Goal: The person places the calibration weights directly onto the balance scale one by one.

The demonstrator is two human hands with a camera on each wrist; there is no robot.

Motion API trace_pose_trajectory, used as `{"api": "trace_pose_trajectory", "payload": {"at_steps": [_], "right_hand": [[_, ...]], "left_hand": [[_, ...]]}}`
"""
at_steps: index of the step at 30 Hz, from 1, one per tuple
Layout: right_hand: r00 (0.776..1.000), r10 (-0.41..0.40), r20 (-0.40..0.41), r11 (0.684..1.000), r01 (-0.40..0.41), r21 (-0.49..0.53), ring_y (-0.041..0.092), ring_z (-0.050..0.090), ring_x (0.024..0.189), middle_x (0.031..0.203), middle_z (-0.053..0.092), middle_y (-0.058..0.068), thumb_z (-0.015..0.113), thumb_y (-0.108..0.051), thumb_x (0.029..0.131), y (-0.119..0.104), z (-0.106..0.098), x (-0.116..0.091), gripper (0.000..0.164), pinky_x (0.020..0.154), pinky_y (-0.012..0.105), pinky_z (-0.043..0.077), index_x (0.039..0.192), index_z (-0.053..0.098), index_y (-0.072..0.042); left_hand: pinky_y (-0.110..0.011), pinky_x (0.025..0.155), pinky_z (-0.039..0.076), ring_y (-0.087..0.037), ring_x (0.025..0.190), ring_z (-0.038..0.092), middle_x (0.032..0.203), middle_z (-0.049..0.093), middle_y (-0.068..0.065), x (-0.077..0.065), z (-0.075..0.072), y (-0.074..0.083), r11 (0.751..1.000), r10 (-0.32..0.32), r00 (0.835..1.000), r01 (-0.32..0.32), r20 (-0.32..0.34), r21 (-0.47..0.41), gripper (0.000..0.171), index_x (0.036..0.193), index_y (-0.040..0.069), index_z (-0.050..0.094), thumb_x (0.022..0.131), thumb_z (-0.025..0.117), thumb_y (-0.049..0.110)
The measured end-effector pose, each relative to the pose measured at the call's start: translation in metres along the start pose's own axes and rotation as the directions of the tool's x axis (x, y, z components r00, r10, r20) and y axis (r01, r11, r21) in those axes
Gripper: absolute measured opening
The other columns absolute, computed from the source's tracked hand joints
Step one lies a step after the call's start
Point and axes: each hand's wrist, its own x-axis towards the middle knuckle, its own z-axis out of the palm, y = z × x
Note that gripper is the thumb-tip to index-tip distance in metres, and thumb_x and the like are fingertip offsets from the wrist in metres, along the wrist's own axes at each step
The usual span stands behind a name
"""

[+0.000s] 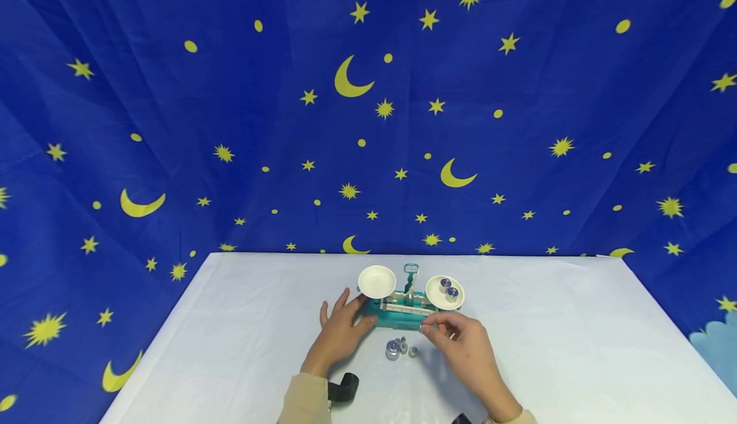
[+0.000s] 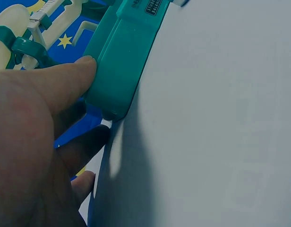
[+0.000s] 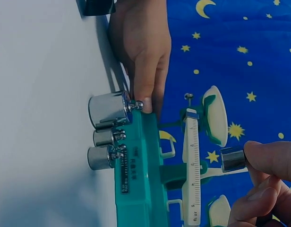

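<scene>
A green balance scale [image 1: 397, 318] stands on the table, with a white left pan [image 1: 377, 282] and a white right pan [image 1: 437, 299]. Two metal weights [image 1: 451, 293] sit in the right pan; the left one holds nothing. My left hand [image 1: 338, 334] grips the left end of the base, its thumb [image 2: 77, 78] on the green edge and the other fingers spread beyond it. Between thumb and fingers, my right hand [image 1: 469, 350] pinches a small shiny metal weight [image 3: 233, 159] in front of the base's right end. The printed beam [image 3: 192, 165] shows in the right wrist view.
Several metal weights stand on the table just in front of the base, the largest weight [image 1: 393, 350] at left and a smaller weight [image 1: 412, 352] at right. White covering [image 1: 230, 334] lies over the table. A blue curtain [image 1: 288, 187] with stars and moons hangs behind.
</scene>
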Motion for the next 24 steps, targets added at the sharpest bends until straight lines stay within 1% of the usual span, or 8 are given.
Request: {"api": "trace_pose_trajectory", "payload": {"at_steps": [8, 24], "right_hand": [[1.000, -0.001, 0.001, 1.000, 0.001, 0.001, 0.012, 0.049, 0.066, 0.067, 0.053, -0.004, 0.080, -0.011, 0.083, -0.0023, -0.0031, 0.0015, 0.007, 0.053, 0.022, 0.042, 0.084, 0.076, -0.017], [0.998, -0.044, -0.044, 0.999, 0.044, -0.003, 0.013, 0.050, 0.066, 0.068, 0.054, -0.004, 0.080, -0.010, 0.083, -0.0012, -0.0079, 0.0086, 0.007, 0.052, 0.022, 0.042, 0.086, 0.077, -0.016]], "left_hand": [[-0.071, 0.113, -0.005, -0.043, 0.148, 0.025, 0.146, 0.055, -0.013, -0.0008, 0.0000, 0.0010, 1.000, 0.003, 1.000, -0.003, -0.005, 0.001, 0.058, 0.143, 0.006, 0.055, 0.098, 0.061, 0.041], [-0.071, 0.113, -0.004, -0.043, 0.148, 0.025, 0.147, 0.054, -0.012, 0.0000, 0.0018, -0.0001, 1.000, 0.011, 1.000, -0.011, -0.006, 0.012, 0.057, 0.143, 0.006, 0.055, 0.098, 0.060, 0.040]]}}
